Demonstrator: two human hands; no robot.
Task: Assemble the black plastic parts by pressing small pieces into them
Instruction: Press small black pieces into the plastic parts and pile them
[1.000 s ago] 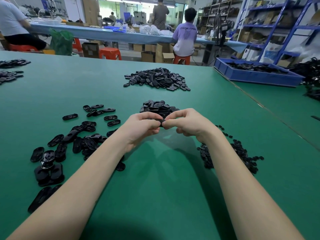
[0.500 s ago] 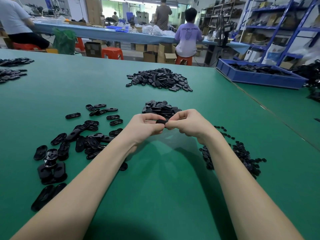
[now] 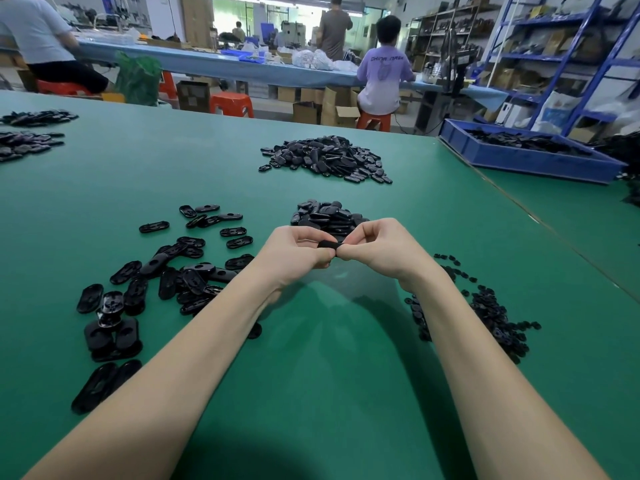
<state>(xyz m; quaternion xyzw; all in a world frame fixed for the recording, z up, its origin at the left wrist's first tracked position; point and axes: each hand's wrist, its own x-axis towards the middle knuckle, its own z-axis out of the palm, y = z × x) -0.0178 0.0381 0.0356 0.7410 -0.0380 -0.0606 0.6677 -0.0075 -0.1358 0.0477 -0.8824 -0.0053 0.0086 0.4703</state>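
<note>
Pinching one black plastic part (image 3: pixel 328 244) between both hands (image 3: pixel 337 252).

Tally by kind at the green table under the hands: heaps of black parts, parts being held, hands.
Heaps of black parts: 6
Black part held: 1
Hands: 2, left hand and right hand
Total: 9

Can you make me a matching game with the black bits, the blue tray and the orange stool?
Things:
1. black part
2. small round pieces
3. blue tray
4. orange stool

Places:
A. on the floor behind the green table
B. pinched between left hand and right hand
C. far right, holding black parts
D. heaped beside the right forearm

Pairs: 1-B, 2-D, 3-C, 4-A
</note>
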